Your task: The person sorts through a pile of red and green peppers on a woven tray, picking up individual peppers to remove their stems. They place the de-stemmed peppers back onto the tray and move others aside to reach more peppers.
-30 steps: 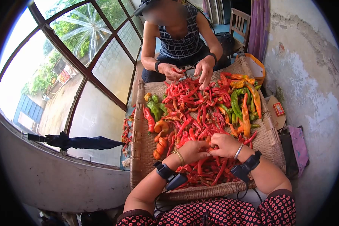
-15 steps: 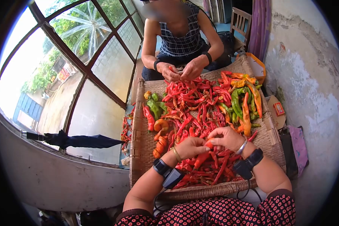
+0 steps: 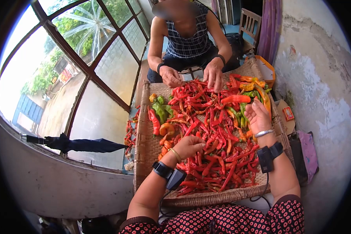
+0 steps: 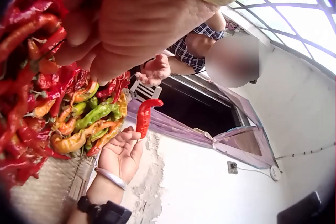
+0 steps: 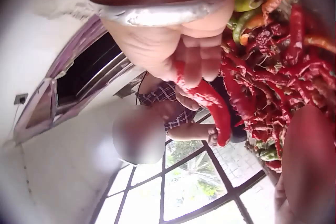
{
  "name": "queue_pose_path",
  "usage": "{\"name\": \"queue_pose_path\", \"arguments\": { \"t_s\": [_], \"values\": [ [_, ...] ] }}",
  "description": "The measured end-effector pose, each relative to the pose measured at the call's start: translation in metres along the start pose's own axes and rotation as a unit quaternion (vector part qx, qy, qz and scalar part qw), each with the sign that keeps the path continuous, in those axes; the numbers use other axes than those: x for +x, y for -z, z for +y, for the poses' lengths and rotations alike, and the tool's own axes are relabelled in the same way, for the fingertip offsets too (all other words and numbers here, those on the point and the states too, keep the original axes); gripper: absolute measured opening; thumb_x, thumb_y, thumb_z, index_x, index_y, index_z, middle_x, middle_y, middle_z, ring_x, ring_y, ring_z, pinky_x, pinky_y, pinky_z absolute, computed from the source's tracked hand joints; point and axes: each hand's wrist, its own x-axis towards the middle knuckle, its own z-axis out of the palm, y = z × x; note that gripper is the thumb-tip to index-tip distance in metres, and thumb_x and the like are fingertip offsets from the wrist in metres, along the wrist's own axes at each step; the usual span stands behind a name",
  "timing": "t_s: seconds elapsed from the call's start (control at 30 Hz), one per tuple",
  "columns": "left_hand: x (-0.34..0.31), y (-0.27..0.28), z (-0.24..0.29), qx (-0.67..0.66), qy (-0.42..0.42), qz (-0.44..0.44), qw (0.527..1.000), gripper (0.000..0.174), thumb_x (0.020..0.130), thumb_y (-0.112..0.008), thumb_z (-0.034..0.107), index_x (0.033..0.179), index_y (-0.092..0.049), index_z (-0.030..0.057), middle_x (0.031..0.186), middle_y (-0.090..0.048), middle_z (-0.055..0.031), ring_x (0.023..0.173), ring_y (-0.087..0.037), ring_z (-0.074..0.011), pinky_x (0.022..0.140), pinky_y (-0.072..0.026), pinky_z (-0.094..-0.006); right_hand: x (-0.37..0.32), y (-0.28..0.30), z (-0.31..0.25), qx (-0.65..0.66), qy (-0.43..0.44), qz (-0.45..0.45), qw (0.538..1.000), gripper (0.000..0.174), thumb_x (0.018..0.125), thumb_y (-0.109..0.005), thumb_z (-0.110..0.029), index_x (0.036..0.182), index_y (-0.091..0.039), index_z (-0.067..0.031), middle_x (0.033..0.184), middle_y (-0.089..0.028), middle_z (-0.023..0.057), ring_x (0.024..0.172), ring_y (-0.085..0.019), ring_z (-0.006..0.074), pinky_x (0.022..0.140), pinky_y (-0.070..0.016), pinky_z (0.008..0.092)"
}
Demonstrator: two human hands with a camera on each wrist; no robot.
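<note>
My right hand [image 3: 258, 116] is raised over the right side of the tray and pinches a thick red chili pepper [image 3: 235, 99] at one end. The pepper's curved free end shows in the left wrist view [image 4: 147, 117], while the palm faces up there. Above the near part of the heap of red chilies [image 3: 226, 165] hovers my left hand [image 3: 189, 146], its fingers loosely bent, with nothing visible in them. Green and orange peppers [image 3: 238, 118] lie beneath and beside my right hand, partly hidden by it.
A woven tray [image 3: 279, 150] bears the chilies. Across it sits another person, whose hands [image 3: 213, 75] are over the far edge of the heap. Green peppers [image 3: 160, 108] lie at its left. A folded umbrella [image 3: 87, 145] rests by the window, and a wall [image 3: 316, 97] stands at the right.
My hands came up together with the chili, then parted. My right hand carried it away to the upper right; my left hand let go. The other person's hands moved apart.
</note>
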Motion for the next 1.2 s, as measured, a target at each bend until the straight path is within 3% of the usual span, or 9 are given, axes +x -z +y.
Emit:
{"name": "queue_pose_path", "arguments": {
  "t_s": [0.13,0.17,0.27,0.33,0.37,0.4,0.67,1.03,1.2],
  "values": [
    [0.009,0.004,-0.016,0.084,-0.084,0.065,0.991,0.023,0.082,-0.056,0.021,0.095,-0.058,0.003,0.069,-0.059,-0.0012,0.059,-0.053,-0.0057,0.052,-0.0434,-0.0203,-0.011,0.0,0.015,-0.164,-0.059,0.037,0.984,0.037,0.08,-0.052,-0.009,0.114,-0.042,0.0021,0.075,-0.055,0.004,0.064,-0.056,0.0113,0.053,-0.0466,0.0214],
    [0.01,0.004,-0.016,0.16,-0.099,0.092,0.978,0.023,0.08,-0.058,0.02,0.096,-0.059,0.0039,0.07,-0.06,-0.0027,0.062,-0.055,-0.0083,0.057,-0.045,-0.0224,-0.015,-0.003,0.021,-0.284,-0.087,-0.06,0.953,0.035,0.078,-0.055,-0.011,0.109,-0.047,0.0008,0.077,-0.056,0.0058,0.064,-0.057,0.0123,0.053,-0.0467,0.0228],
    [0.008,0.001,-0.017,0.27,-0.125,0.085,0.951,0.024,0.075,-0.061,0.018,0.096,-0.06,0.0054,0.076,-0.062,-0.0059,0.068,-0.058,-0.0142,0.065,-0.0467,-0.0267,-0.035,-0.013,0.03,-0.614,-0.012,-0.359,0.703,0.03,0.07,-0.061,-0.022,0.095,-0.059,-0.0048,0.085,-0.058,0.0111,0.069,-0.058,0.0205,0.062,-0.0473,0.0306],
    [0.007,-0.002,-0.017,0.306,-0.136,0.049,0.941,0.025,0.073,-0.063,0.018,0.095,-0.06,0.0061,0.079,-0.062,-0.0075,0.072,-0.06,-0.0174,0.068,-0.0467,-0.0288,-0.042,-0.005,0.048,-0.666,0.022,-0.474,0.575,0.034,0.066,-0.061,-0.029,0.094,-0.06,-0.0087,0.09,-0.057,0.0123,0.079,-0.056,0.0278,0.073,-0.0447,0.0353],
    [0.007,-0.004,-0.016,0.334,-0.128,0.007,0.934,0.024,0.072,-0.063,0.018,0.093,-0.061,0.0062,0.081,-0.062,-0.0083,0.075,-0.06,-0.0195,0.07,-0.0463,-0.0293,-0.05,-0.007,0.05,-0.681,-0.043,-0.491,0.541,0.034,0.067,-0.06,-0.031,0.094,-0.06,-0.0106,0.09,-0.057,0.0108,0.086,-0.054,0.0295,0.076,-0.0428,0.0371],
    [0.007,-0.006,-0.014,0.36,-0.12,-0.034,0.924,0.024,0.071,-0.063,0.019,0.092,-0.061,0.0064,0.083,-0.062,-0.0092,0.078,-0.059,-0.0217,0.072,-0.0459,-0.0298,-0.055,-0.005,0.055,-0.71,0.033,-0.504,0.492,0.03,0.066,-0.061,-0.029,0.09,-0.06,-0.0109,0.088,-0.057,0.0103,0.087,-0.054,0.0282,0.075,-0.0431,0.0383],
    [0.006,-0.018,-0.017,0.392,-0.161,-0.122,0.898,0.021,0.069,-0.064,0.024,0.082,-0.063,0.0076,0.075,-0.058,-0.0093,0.07,-0.057,-0.0248,0.065,-0.0446,-0.0326,-0.072,-0.02,0.049,-0.74,-0.025,-0.549,0.387,0.044,0.067,-0.065,-0.033,0.103,-0.05,-0.0107,0.093,-0.052,0.0108,0.088,-0.054,0.0297,0.071,-0.0438,0.0394],
    [0.005,-0.021,-0.014,0.389,-0.147,-0.139,0.899,0.026,0.067,-0.064,0.023,0.088,-0.062,0.0076,0.079,-0.059,-0.0105,0.075,-0.057,-0.0261,0.068,-0.045,-0.0339,-0.072,-0.016,0.051,-0.758,-0.041,-0.51,0.406,0.028,0.07,-0.059,-0.031,0.091,-0.058,-0.0117,0.085,-0.058,0.0105,0.082,-0.057,0.0282,0.068,-0.0456,0.0399],
    [0.005,-0.026,-0.008,0.4,-0.151,-0.148,0.892,0.025,0.067,-0.063,0.022,0.087,-0.061,0.0065,0.081,-0.06,-0.0108,0.077,-0.058,-0.0267,0.069,-0.0455,-0.0348,-0.072,-0.022,0.049,-0.806,-0.042,-0.476,0.351,0.019,0.07,-0.055,-0.027,0.081,-0.063,-0.0143,0.079,-0.062,0.0087,0.08,-0.059,0.0268,0.068,-0.047,0.04]
  ]
}}
